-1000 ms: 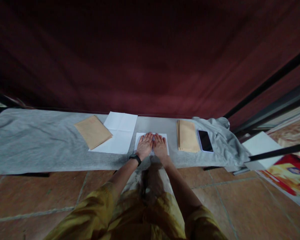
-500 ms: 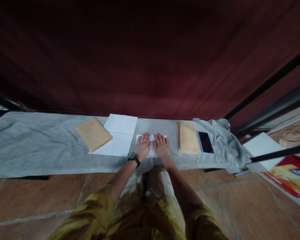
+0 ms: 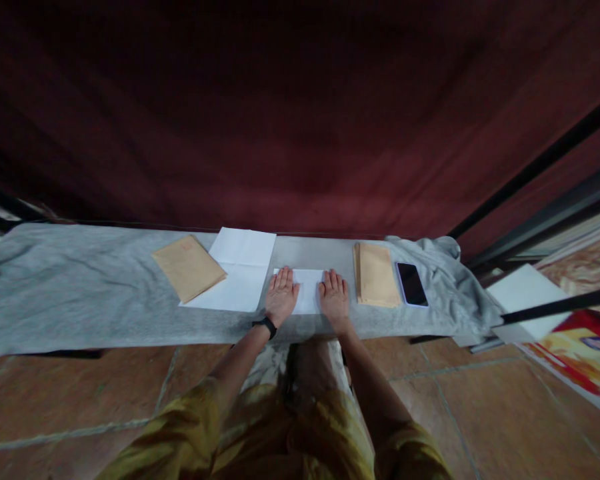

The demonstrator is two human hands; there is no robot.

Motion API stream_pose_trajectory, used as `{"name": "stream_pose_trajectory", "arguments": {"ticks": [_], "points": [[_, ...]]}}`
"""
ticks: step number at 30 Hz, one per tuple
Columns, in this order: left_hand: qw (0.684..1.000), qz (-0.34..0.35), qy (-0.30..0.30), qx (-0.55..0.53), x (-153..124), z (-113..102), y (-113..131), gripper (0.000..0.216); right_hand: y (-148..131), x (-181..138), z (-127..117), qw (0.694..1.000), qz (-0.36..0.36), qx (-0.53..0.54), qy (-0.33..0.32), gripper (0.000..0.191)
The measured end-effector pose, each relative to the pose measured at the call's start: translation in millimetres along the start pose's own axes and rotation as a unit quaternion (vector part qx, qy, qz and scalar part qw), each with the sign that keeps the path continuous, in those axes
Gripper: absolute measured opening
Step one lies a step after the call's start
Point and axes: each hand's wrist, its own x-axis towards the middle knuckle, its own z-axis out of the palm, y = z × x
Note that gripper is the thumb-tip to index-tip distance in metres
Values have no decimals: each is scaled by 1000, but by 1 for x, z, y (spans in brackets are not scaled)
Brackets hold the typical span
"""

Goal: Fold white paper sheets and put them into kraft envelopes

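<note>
Folded white paper (image 3: 307,291) lies under flat, spread left hand (image 3: 281,299) and right hand (image 3: 335,300).

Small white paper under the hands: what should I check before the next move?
1. Left hand flat on the small white paper, left part: ok.
2. Right hand flat at its right edge: ok.
3. Paper lies flat on the grey cloth: ok.
4. Crease sharp and edges aligned: cannot tell.
5. Envelope stack apart from the right hand: ok.
6. Phone away from the paper, beyond the stack: ok.
</note>
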Motion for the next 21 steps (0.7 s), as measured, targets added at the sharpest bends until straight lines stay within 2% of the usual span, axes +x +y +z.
{"name": "stream_pose_trajectory", "arguments": {"ticks": [13, 21], "points": [[999, -8, 45, -15, -21, -3, -1, 63, 9, -23, -10, 999, 23, 21, 40, 54], [997, 3, 71, -27, -44, -4, -5, 62, 14, -37, -11, 997, 29, 27, 64, 54]]}}
